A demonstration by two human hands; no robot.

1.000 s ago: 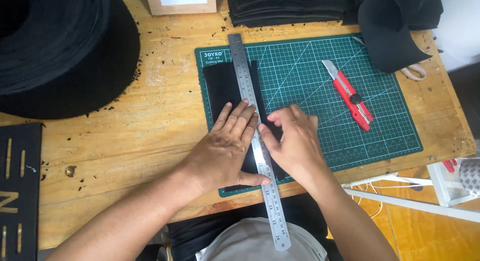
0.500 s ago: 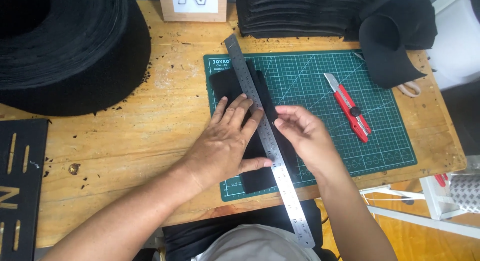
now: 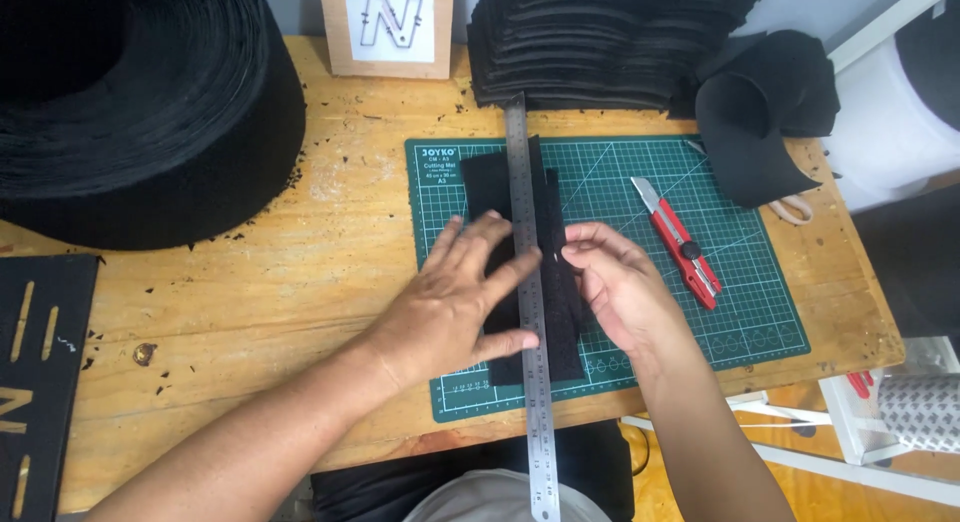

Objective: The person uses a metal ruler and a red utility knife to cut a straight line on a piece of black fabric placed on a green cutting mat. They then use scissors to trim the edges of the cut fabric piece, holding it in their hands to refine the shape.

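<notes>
Felt strip (image 3: 490, 187) lies on green mat (image 3: 700, 322) w/ steel ruler (image 3: 527, 282) along it. Left hand (image 3: 455, 302) flat, fingers spread, pressing both; right hand (image 3: 615, 282) loosely curled at strip's right edge, gripping nothing.

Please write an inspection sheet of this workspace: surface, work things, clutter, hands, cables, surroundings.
Surface: wooden table with black crumbs; green cutting mat on it.
Work things: steel ruler lies along a black fabric strip on the mat.
Clutter: red utility knife, scissors, curled black piece, stack of black pieces, large black roll, framed sign.
Hands: left hand flat, pressing strip and ruler; right hand fingertips at the strip's right edge.
Cables: nothing seen.
Surroundings: white rack at right.
</notes>
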